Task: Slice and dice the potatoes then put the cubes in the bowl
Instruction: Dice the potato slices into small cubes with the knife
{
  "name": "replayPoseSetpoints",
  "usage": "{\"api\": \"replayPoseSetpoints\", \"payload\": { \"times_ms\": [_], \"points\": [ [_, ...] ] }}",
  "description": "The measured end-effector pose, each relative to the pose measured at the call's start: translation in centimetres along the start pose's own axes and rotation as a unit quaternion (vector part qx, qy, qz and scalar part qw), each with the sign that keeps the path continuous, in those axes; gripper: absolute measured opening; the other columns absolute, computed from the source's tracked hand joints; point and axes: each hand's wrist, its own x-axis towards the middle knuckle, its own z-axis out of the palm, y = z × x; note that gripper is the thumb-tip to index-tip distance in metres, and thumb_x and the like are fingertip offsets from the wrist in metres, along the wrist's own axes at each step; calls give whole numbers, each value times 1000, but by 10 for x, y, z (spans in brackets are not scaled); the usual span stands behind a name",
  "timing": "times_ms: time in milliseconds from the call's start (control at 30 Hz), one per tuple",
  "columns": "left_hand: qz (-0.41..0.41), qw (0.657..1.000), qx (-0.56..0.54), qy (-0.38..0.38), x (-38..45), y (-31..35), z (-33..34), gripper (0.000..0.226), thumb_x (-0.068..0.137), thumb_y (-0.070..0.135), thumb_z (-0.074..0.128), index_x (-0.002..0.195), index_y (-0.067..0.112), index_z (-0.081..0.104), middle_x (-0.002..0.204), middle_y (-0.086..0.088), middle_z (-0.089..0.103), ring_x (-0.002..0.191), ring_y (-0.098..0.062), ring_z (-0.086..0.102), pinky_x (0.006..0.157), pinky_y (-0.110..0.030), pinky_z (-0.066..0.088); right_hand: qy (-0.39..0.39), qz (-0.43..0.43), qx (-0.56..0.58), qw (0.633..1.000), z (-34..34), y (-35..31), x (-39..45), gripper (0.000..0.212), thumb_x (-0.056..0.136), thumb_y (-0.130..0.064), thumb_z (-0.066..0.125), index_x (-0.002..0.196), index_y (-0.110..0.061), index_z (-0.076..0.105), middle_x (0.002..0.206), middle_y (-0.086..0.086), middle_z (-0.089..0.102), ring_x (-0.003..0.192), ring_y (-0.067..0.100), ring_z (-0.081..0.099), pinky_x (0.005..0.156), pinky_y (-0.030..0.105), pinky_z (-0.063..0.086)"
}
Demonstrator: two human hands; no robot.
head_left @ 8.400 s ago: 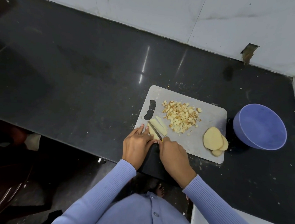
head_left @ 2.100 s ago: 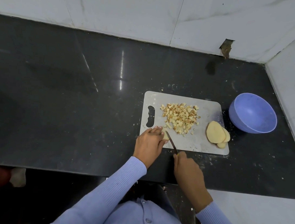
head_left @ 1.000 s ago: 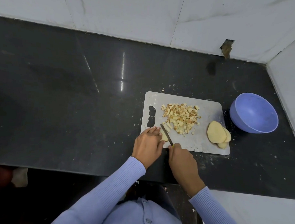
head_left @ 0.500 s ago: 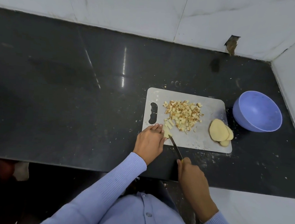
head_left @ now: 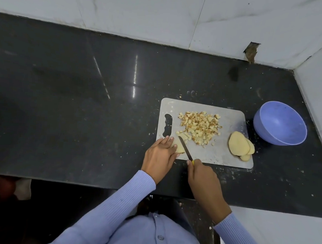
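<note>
While a potato piece point(head_left: 179, 148) is being pressed down by the flat-fingered left hand point(head_left: 159, 156), a knife point(head_left: 185, 148) is being gripped by the right hand point(head_left: 203, 177) on the board point(head_left: 227, 154).

Open counter to the left, a crowded board and walled corner to the right

The dark countertop point(head_left: 74, 103) left of and behind the cutting board point(head_left: 227, 154) is left open for passage. The board's middle is taken up by the heap of cubes point(head_left: 199, 128) and its right end by the stacked potato slices point(head_left: 238, 145). Just beyond the right edge the bowl point(head_left: 280, 125) is set, hemmed in by the tiled walls point(head_left: 320, 79) meeting at the corner.
</note>
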Motion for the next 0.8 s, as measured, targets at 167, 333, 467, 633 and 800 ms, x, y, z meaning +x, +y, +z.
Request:
{"api": "replayPoseSetpoints", "payload": {
  "times_ms": [167, 333, 467, 633, 800],
  "points": [
    [-14, 1000, -15, -22, 1, -2, 6, 16, 76, 18, 75, 87, 7, 76, 106, -10, 71, 104, -24, 66, 83, -36, 55, -19, 0, -9, 1000, 3, -10, 8, 29, 103, -38, 24, 88, -17, 37, 77, 1, 51, 73, 26, 54, 60, 33, 34],
    [-24, 999, -14, -26, 3, 2, 3, 18, 70, 16, 82, 86, 9, 77, 104, -7, 72, 100, -19, 67, 83, -30, 53, -44, 15, -54, 997, 6, -5, -4, 25, 104, -36, 20, 90, -18, 31, 69, -5, 42, 64, 18, 43, 57, 29, 33],
    [-28, 999, -16, -27, 3, 3, 4, 18, 68, 15, 83, 85, 10, 78, 102, -6, 72, 99, -18, 68, 83, -29, 52, -65, 28, -80, 994, 7, 6, -31, 24, 104, -37, 17, 91, -19, 28, 75, -6, 44, 68, 18, 49, 59, 27, 34],
    [-21, 999, -19, -24, 3, 1, 2, 19, 67, 16, 85, 84, 12, 78, 101, -5, 72, 98, -18, 68, 79, -28, 54, -59, 34, -67, 995, 4, 8, -36, 25, 104, -38, 19, 91, -19, 30, 77, -6, 45, 71, 18, 52, 61, 27, 38],
    [-23, 999, -27, -30, 3, -1, 1, 16, 70, 18, 83, 84, 12, 78, 104, -5, 71, 101, -19, 67, 84, -29, 51, -30, 48, -37, 998, 0, 10, -15, 27, 104, -38, 22, 89, -18, 34, 77, -2, 47, 79, 26, 59, 61, 31, 35]
  ]
}}
